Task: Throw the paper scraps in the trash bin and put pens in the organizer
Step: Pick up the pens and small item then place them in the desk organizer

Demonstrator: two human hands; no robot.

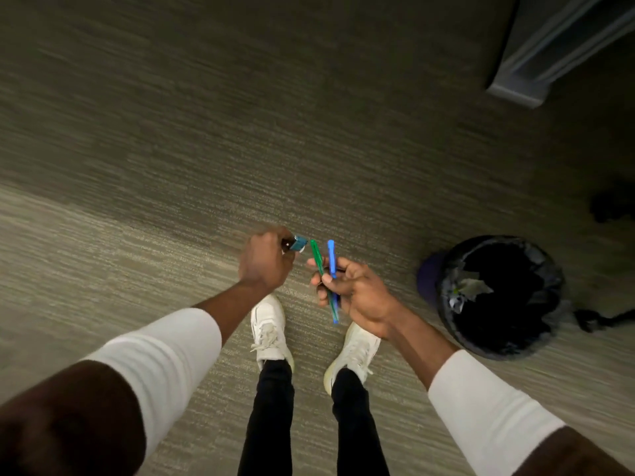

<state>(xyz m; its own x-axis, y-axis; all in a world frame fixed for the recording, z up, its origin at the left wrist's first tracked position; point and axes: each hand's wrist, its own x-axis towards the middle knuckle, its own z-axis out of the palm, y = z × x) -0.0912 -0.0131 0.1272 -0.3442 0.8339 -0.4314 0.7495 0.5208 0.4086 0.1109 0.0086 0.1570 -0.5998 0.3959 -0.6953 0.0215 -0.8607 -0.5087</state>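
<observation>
The right hand point(357, 293) is closed on two pens, a green pen point(321, 269) and a blue pen point(332, 259); the grip pinches both about mid-shaft between thumb and curled fingers, so their upper ends stick up past the knuckles, splayed slightly apart, and their lower ends poke out below the palm, close together. The left hand point(264, 259) is a loose fist just beside them, its grip closed on a short object with a teal end point(298, 243) that juts from the thumb side toward the green pen's tip — near it, not touching. Most of that object is buried in the fist, and motion blur leaves it unclear whether it is a marker, a cap or something else. The bin point(494, 297) stands on the carpet point(171, 132) to the right of the right hand, lined with a black bag; pale scraps point(476, 286) lie inside against the lining, their shapes smeared. White sleeves point(165, 352) cover both forearms, and two white shoes point(269, 328) show below the hands. A grey piece of furniture point(549, 53) is cut off by the top right corner, and a dark blurred shape point(611, 204) sits at the right edge — too dim to identify.
</observation>
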